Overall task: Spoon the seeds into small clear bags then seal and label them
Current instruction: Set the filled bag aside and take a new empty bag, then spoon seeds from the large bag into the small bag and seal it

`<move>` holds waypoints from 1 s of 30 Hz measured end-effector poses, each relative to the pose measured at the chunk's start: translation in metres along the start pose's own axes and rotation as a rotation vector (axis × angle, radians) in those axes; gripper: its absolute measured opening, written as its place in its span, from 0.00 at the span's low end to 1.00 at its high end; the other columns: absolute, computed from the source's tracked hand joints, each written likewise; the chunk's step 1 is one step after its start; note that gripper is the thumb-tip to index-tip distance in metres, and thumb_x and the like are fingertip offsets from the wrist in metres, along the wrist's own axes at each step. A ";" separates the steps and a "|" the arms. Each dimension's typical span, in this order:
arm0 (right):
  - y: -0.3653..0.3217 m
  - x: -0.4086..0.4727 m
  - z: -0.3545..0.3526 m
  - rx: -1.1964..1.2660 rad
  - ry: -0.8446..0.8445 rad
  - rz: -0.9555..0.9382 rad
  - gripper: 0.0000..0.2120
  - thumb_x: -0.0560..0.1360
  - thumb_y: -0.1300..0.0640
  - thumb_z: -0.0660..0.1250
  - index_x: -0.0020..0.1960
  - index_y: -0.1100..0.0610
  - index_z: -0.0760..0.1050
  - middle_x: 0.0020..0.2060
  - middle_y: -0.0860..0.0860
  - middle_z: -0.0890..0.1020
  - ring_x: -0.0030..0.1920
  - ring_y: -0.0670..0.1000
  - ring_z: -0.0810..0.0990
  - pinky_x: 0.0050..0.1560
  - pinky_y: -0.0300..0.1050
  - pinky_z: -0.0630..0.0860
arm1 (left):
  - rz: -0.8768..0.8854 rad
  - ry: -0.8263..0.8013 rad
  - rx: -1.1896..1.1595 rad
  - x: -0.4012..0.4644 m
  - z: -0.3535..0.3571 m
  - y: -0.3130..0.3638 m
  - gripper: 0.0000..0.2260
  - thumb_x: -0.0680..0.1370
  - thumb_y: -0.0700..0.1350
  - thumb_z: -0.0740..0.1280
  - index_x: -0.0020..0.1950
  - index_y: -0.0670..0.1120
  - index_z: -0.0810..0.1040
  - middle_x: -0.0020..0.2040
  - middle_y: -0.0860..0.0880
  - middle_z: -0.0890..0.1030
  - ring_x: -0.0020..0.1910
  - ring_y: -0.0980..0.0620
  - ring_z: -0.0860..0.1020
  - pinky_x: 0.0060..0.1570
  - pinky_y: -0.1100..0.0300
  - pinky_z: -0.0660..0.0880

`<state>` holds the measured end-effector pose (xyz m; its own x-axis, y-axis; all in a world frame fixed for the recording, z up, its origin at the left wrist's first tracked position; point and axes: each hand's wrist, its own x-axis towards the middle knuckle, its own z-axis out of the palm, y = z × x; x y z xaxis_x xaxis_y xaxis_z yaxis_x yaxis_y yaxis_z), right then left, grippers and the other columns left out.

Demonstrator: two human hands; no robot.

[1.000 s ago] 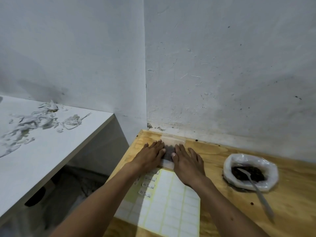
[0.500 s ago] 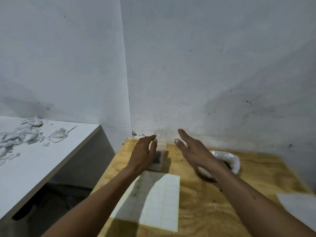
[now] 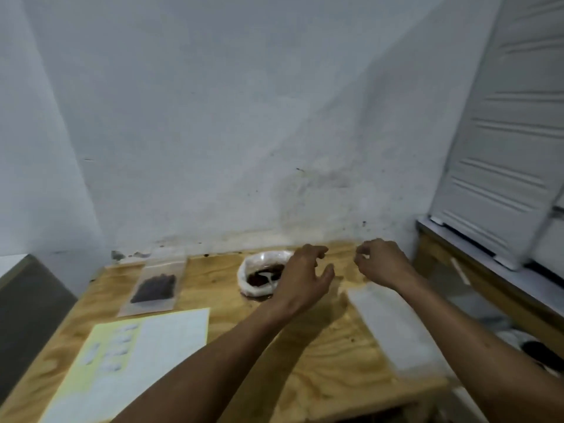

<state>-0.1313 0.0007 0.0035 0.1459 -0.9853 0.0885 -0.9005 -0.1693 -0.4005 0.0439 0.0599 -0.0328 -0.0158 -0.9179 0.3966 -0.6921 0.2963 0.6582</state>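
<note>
- Filled clear bag (image 3: 154,285) lies flat on the plywood table (image 3: 320,361), left of centre, dark seeds inside, well apart from both hands.
- Seed bowl (image 3: 258,277) sits centre frame, lined with white plastic; spoon (image 3: 268,277) rests in the seeds.
- Left hand (image 3: 302,279) hovers just right of the bowl, fingers loosely spread and curled, holding nothing, partly covering the bowl rim.
- Right hand (image 3: 381,264) is further right, fingers loosely curled; a grip on anything can't be confirmed, frame is blurred.
- Stack of empty bags (image 3: 393,328) lies under the right forearm at right of frame.
- Label sheet (image 3: 134,361) is at lower left, several labels already gone.
- Risk: left wrist is close to the bowl rim; a careless sweep could tip it and scatter seeds.
- Risk: thin bags cling together, so a hurried pinch likely lifts two.
</note>
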 end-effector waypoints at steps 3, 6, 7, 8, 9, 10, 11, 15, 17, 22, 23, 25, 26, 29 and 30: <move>0.035 -0.017 -0.002 -0.145 -0.134 0.169 0.15 0.80 0.51 0.62 0.50 0.63 0.77 0.55 0.60 0.82 0.49 0.59 0.80 0.41 0.46 0.77 | -0.089 -0.343 0.195 0.003 0.041 0.017 0.35 0.76 0.60 0.71 0.77 0.42 0.67 0.74 0.41 0.71 0.71 0.42 0.69 0.66 0.51 0.69; 0.053 -0.029 0.002 -0.207 -0.226 0.248 0.16 0.81 0.50 0.60 0.61 0.61 0.72 0.62 0.60 0.76 0.57 0.59 0.78 0.43 0.42 0.70 | -0.167 -0.515 0.317 -0.001 0.072 0.022 0.43 0.70 0.67 0.73 0.75 0.42 0.66 0.71 0.41 0.71 0.68 0.41 0.69 0.63 0.48 0.71; 0.057 -0.032 0.004 -0.203 -0.221 0.263 0.18 0.81 0.50 0.61 0.63 0.62 0.72 0.62 0.60 0.76 0.59 0.59 0.78 0.44 0.43 0.70 | -0.165 -0.530 0.348 -0.003 0.079 0.022 0.42 0.69 0.68 0.73 0.73 0.43 0.67 0.70 0.42 0.72 0.66 0.42 0.69 0.62 0.48 0.71; 0.060 -0.033 0.006 -0.195 -0.200 0.272 0.18 0.81 0.50 0.62 0.64 0.61 0.72 0.62 0.60 0.76 0.59 0.59 0.78 0.44 0.43 0.70 | -0.157 -0.534 0.367 -0.004 0.085 0.022 0.40 0.69 0.67 0.73 0.72 0.43 0.68 0.68 0.43 0.73 0.65 0.42 0.68 0.61 0.48 0.71; 0.062 -0.033 0.007 -0.191 -0.171 0.276 0.17 0.80 0.50 0.63 0.62 0.61 0.72 0.62 0.59 0.76 0.59 0.59 0.78 0.44 0.44 0.71 | -0.151 -0.526 0.374 -0.004 0.087 0.022 0.38 0.69 0.67 0.73 0.69 0.43 0.70 0.67 0.44 0.74 0.64 0.43 0.69 0.59 0.49 0.71; 0.065 -0.033 0.008 -0.186 -0.136 0.279 0.15 0.80 0.50 0.64 0.60 0.60 0.73 0.60 0.59 0.77 0.58 0.59 0.79 0.43 0.44 0.71 | -0.151 -0.516 0.369 -0.004 0.088 0.021 0.37 0.69 0.67 0.73 0.67 0.44 0.71 0.65 0.44 0.75 0.63 0.43 0.69 0.57 0.50 0.71; 0.067 -0.032 0.008 -0.181 -0.094 0.282 0.13 0.79 0.50 0.65 0.56 0.59 0.74 0.59 0.58 0.78 0.57 0.59 0.79 0.43 0.45 0.71 | -0.149 -0.508 0.363 -0.003 0.089 0.021 0.36 0.69 0.67 0.74 0.66 0.44 0.72 0.64 0.45 0.75 0.62 0.44 0.69 0.55 0.50 0.70; 0.070 -0.028 0.008 -0.092 0.032 0.283 0.13 0.73 0.48 0.72 0.44 0.58 0.79 0.47 0.55 0.83 0.48 0.58 0.82 0.43 0.46 0.78 | -0.176 -0.477 0.320 -0.004 0.088 0.019 0.35 0.66 0.67 0.76 0.62 0.45 0.73 0.60 0.46 0.76 0.58 0.45 0.71 0.49 0.52 0.71; 0.071 -0.025 0.003 0.067 0.038 0.300 0.12 0.72 0.50 0.75 0.38 0.60 0.81 0.38 0.54 0.84 0.41 0.55 0.83 0.44 0.49 0.81 | -0.192 -0.454 0.269 -0.005 0.089 0.016 0.37 0.65 0.67 0.77 0.64 0.46 0.73 0.61 0.46 0.76 0.58 0.46 0.72 0.50 0.52 0.73; 0.062 -0.030 -0.021 0.619 -0.006 0.285 0.07 0.76 0.60 0.71 0.47 0.64 0.85 0.40 0.59 0.84 0.39 0.53 0.79 0.39 0.42 0.75 | -0.416 -0.216 -0.321 -0.002 0.073 0.021 0.42 0.71 0.61 0.76 0.78 0.47 0.63 0.69 0.49 0.75 0.65 0.46 0.76 0.52 0.60 0.76; 0.058 -0.029 -0.023 0.669 0.004 0.275 0.07 0.77 0.60 0.71 0.48 0.63 0.85 0.42 0.59 0.85 0.41 0.53 0.81 0.41 0.42 0.77 | -0.477 -0.160 -0.450 0.002 0.069 0.020 0.39 0.72 0.60 0.76 0.76 0.45 0.66 0.68 0.48 0.76 0.63 0.46 0.78 0.55 0.56 0.77; 0.048 -0.024 -0.025 0.733 0.028 0.254 0.06 0.76 0.58 0.71 0.46 0.60 0.86 0.44 0.58 0.87 0.46 0.56 0.84 0.50 0.48 0.81 | -0.533 -0.046 -0.665 0.011 0.058 0.015 0.26 0.74 0.54 0.76 0.64 0.39 0.77 0.57 0.45 0.83 0.53 0.45 0.83 0.56 0.48 0.81; 0.044 -0.021 -0.024 0.738 0.041 0.242 0.06 0.76 0.57 0.72 0.45 0.58 0.85 0.44 0.57 0.87 0.48 0.57 0.85 0.54 0.52 0.82 | -0.535 0.009 -0.767 0.014 0.051 0.014 0.18 0.76 0.48 0.75 0.58 0.36 0.79 0.50 0.43 0.85 0.47 0.46 0.83 0.51 0.49 0.83; 0.025 -0.009 -0.018 0.708 0.104 0.159 0.09 0.74 0.51 0.74 0.43 0.57 0.85 0.42 0.54 0.87 0.49 0.58 0.85 0.55 0.54 0.82 | -0.453 0.120 -0.881 0.018 0.015 0.018 0.04 0.78 0.35 0.71 0.51 0.35 0.81 0.41 0.39 0.85 0.37 0.47 0.83 0.39 0.59 0.81; 0.015 -0.008 -0.018 0.676 0.149 0.117 0.11 0.73 0.47 0.75 0.44 0.56 0.84 0.43 0.52 0.86 0.49 0.56 0.85 0.53 0.53 0.81 | -0.394 0.158 -0.863 0.019 0.001 0.021 0.03 0.78 0.35 0.71 0.51 0.36 0.82 0.43 0.38 0.86 0.38 0.46 0.83 0.40 0.59 0.81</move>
<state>-0.1532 0.0063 0.0133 -0.0375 -0.9927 0.1148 -0.4472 -0.0861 -0.8903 0.0285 0.0484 -0.0123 0.2449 -0.9656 0.0868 0.1436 0.1246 0.9818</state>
